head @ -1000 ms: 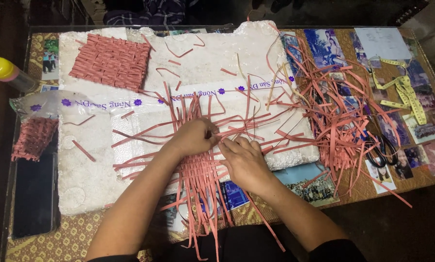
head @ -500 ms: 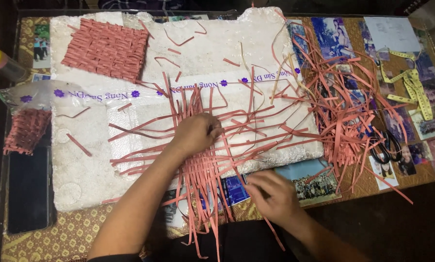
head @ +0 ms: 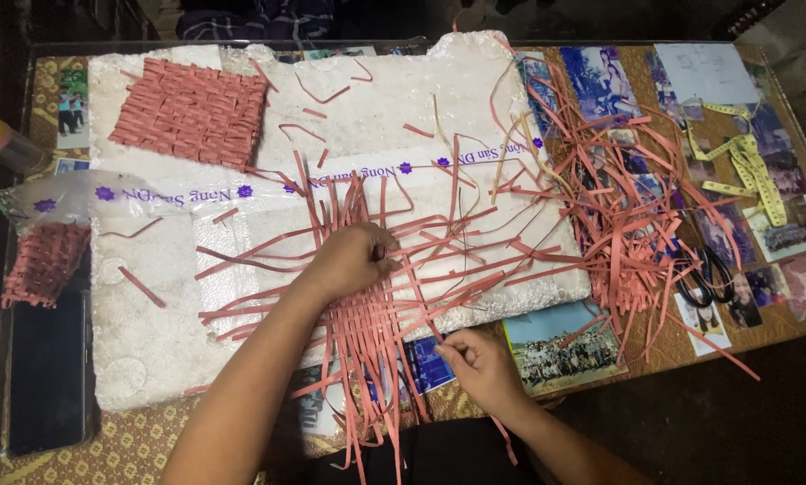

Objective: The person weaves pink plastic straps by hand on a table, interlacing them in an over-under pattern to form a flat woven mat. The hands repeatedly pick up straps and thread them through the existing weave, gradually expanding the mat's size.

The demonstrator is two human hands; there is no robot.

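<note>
Pinching loose strip end, right hand (head: 482,364) now dropped below foam board (head: 151,359) near edge, off weave. Left hand (head: 353,260) unmoved, fingers curled, pressing half-woven strips (head: 376,314) mid-board. Finished woven square (head: 192,112) far-left on board.

Left hand (head: 353,260) flat, right hand (head: 479,364) pinching

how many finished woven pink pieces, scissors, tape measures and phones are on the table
finished woven pink strip mats: 2
black-handled scissors: 1
yellow tape measure: 1
black phone: 1
total: 5
</note>
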